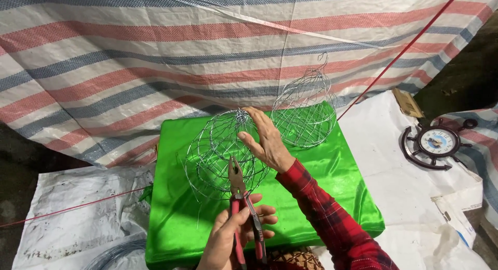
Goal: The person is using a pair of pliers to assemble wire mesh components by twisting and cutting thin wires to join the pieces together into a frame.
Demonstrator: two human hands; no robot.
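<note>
My left hand [233, 239] is at the bottom centre and grips the red handles of a pair of pliers [237, 183]. The pliers' jaws point up at the lower part of a rounded wire frame [215, 151]. My right hand [267, 140], in a red plaid sleeve, holds the right side of that frame near its twisted top. The frame rests on a bright green cloth-covered surface [332, 197]. A second, pear-shaped wire frame [306, 112] stands just behind my right hand on the same green cloth.
A striped red, blue and white tarpaulin [129, 57] hangs behind. A clock shaped like a ship's wheel [436, 143] lies on white sheeting at the right. A coil of wire [111, 255] shows at the bottom left. A red string [404, 50] runs diagonally at the upper right.
</note>
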